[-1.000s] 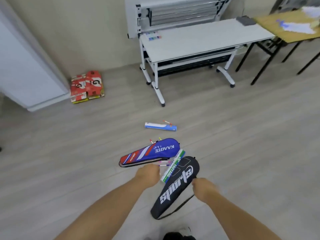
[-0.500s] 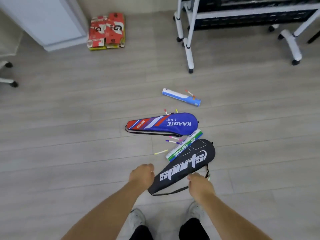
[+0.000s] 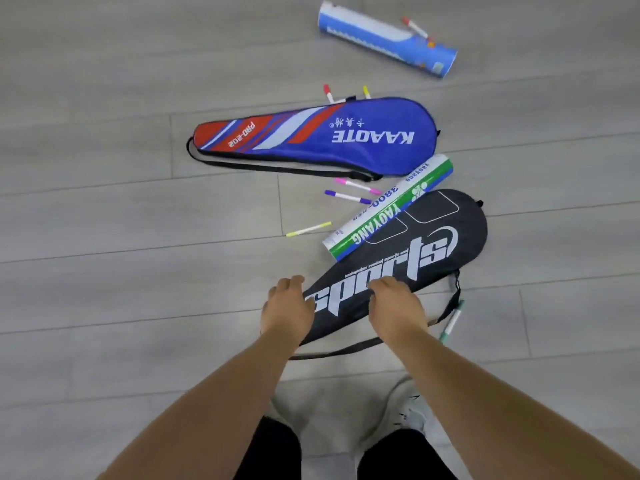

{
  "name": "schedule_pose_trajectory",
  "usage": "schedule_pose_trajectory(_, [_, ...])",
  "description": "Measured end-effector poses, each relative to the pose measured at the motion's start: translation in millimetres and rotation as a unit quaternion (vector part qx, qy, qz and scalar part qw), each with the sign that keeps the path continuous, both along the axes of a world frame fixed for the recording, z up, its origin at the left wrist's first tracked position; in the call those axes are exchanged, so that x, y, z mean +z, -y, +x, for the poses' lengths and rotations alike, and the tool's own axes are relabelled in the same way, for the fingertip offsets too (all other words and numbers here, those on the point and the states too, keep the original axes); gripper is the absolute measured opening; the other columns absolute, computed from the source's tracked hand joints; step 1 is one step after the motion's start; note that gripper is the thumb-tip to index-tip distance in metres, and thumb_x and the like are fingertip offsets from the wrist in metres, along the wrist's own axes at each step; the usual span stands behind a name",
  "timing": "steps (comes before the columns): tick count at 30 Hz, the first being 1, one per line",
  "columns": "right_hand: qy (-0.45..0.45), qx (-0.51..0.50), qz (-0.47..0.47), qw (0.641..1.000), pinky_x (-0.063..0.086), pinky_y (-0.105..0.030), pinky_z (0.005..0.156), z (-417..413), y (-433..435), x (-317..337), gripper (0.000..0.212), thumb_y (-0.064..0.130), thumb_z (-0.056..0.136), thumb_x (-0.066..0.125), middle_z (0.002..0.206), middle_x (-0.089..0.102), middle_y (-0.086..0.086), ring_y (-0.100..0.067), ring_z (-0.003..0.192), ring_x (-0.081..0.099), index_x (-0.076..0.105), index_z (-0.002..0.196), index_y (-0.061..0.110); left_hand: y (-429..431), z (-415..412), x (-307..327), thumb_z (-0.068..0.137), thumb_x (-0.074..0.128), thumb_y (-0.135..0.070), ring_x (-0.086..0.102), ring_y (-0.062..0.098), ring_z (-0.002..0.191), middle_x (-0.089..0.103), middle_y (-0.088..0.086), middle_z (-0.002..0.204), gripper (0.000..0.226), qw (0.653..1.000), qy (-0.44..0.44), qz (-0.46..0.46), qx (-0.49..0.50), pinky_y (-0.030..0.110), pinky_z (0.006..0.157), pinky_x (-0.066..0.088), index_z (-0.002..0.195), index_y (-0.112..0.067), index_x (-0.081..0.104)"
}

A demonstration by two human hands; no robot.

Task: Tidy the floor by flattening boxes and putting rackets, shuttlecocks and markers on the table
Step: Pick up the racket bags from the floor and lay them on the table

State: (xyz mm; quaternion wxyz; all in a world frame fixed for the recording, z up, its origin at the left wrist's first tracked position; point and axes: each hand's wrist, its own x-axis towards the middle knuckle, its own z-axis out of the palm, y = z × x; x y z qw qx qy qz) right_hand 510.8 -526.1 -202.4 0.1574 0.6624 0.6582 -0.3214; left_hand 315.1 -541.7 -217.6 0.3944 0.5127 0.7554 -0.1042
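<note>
Floor: grey wood-look planks (image 3: 104, 220) carried everything; no table was in view.
Left hand: the left hand (image 3: 287, 306) hung at the near-left edge of the black racket cover (image 3: 433, 237), fingers loosely bent; whether it gripped, I cannot tell.
Right hand: the right hand (image 3: 394, 306) sat knuckles-up over the cover's narrow handle end. Its fingertips were hidden, so I cannot tell its hold. Probably both hands were there to lift the cover by its slim end.
Strap: a black strap (image 3: 346, 351) looped out just below both wrists.
Green marker: this marker (image 3: 452, 320) lay just right of the right hand, beside the strap.
White-green shuttlecock tube: the tube (image 3: 388, 209) rested just beyond the hands, leaning on the cover's wide end. It would likely roll off when the cover rises.
Loose markers: yellow marker (image 3: 308, 229), purple marker (image 3: 348, 196) and pink marker (image 3: 356, 186) lay beyond the left hand.
Blue racket cover: this cover (image 3: 329, 136) lay farther out, with a red marker (image 3: 327, 93) poking out behind it.
Blue tube: the blue tube (image 3: 388, 39) lay farthest away, toward the right.
</note>
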Motion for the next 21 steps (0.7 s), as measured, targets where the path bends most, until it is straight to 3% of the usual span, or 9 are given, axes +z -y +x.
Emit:
schedule_pose_trajectory(3, [0.000, 0.019, -0.006, 1.000, 0.043, -0.038, 0.100, -1, 1, -69, 0.042, 0.015, 0.096, 0.045, 0.140, 0.047, 0.001, -0.023, 0.125, 0.044, 0.050, 0.137, 0.021, 4, 0, -73, 0.100, 0.051, -0.031, 0.040, 0.026, 0.131, 0.041, 0.003, 0.148, 0.052, 1.000, 0.001, -0.004, -0.020, 0.043, 0.102, 0.044, 0.149, -0.020, 0.036])
schedule_pose_trajectory(9, [0.010, 0.054, -0.058, 0.997, 0.038, -0.041, 0.110, 5, 17, -157, 0.056, 0.016, 0.096, 0.049, 0.163, 0.011, 0.001, -0.021, 0.146, 0.019, 0.031, 0.149, 0.023, 22, 11, -166, 0.098, 0.057, -0.032, 0.041, 0.028, 0.129, 0.040, 0.004, 0.147, 0.059, 0.999, 0.011, -0.004, -0.047, 0.044, 0.101, 0.044, 0.150, -0.021, 0.031])
schedule_pose_trajectory(15, [-0.008, 0.050, -0.071, 0.996, 0.040, -0.042, 0.108, 7, 28, -184, 0.062, 0.013, 0.094, 0.049, 0.163, 0.012, 0.002, -0.022, 0.144, 0.022, 0.028, 0.150, 0.026, 36, 23, -192, 0.096, 0.057, -0.025, 0.045, 0.028, 0.119, 0.048, 0.005, 0.132, 0.048, 0.993, -0.058, 0.052, -0.090, 0.041, 0.101, 0.037, 0.140, -0.023, 0.039])
schedule_pose_trajectory(19, [0.002, 0.042, -0.090, 0.995, 0.041, -0.042, 0.107, 10, 26, -181, 0.064, 0.012, 0.093, 0.050, 0.162, 0.015, 0.001, -0.025, 0.140, 0.029, 0.026, 0.151, 0.027, 37, 32, -193, 0.094, 0.054, -0.012, 0.048, 0.028, 0.117, 0.051, 0.006, 0.130, 0.041, 0.999, 0.014, 0.009, -0.039, 0.040, 0.101, 0.042, 0.133, -0.022, 0.049])
schedule_pose_trajectory(21, [0.016, 0.043, -0.088, 0.995, 0.042, -0.041, 0.104, 13, 24, -170, 0.063, 0.012, 0.093, 0.049, 0.160, 0.021, -0.002, -0.028, 0.135, 0.036, 0.028, 0.150, 0.026, 36, 40, -180, 0.092, 0.052, -0.004, 0.054, 0.029, 0.101, 0.048, 0.008, 0.126, 0.042, 0.998, 0.069, -0.008, -0.011, 0.040, 0.091, 0.049, 0.130, -0.019, 0.050])
